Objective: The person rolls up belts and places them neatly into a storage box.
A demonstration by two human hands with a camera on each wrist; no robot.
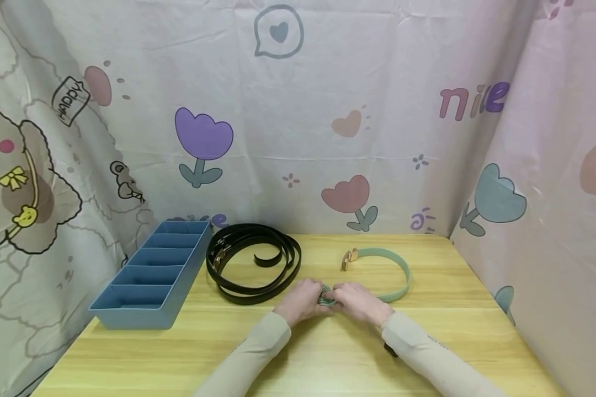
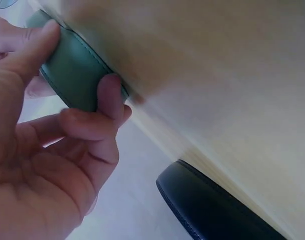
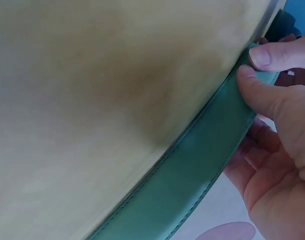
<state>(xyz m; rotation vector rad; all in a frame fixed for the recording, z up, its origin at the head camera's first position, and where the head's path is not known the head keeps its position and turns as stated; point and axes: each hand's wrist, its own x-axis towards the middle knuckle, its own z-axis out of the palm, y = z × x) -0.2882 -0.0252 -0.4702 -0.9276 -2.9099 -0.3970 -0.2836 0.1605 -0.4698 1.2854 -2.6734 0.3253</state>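
A light green belt (image 1: 408,273) lies on the table on its edge, one end wound into a tight coil (image 1: 324,296). From the coil the strap curves right and back to a gold buckle (image 1: 349,258). My left hand (image 1: 300,301) grips the coil from the left; in the left wrist view its fingers wrap the outer face of the green roll (image 2: 77,67). Across from it, my right hand (image 1: 361,302) pinches the belt at the coil's right side. The right wrist view shows thumb and fingers on the stitched strap (image 3: 192,162), which runs away from them.
A black belt (image 1: 250,300) lies in loose loops behind and left of my hands. At the table's left stands a blue-grey organizer box (image 1: 134,318) with several compartments. Printed curtains (image 1: 288,138) hang behind the wooden table (image 1: 328,358) and along both sides.
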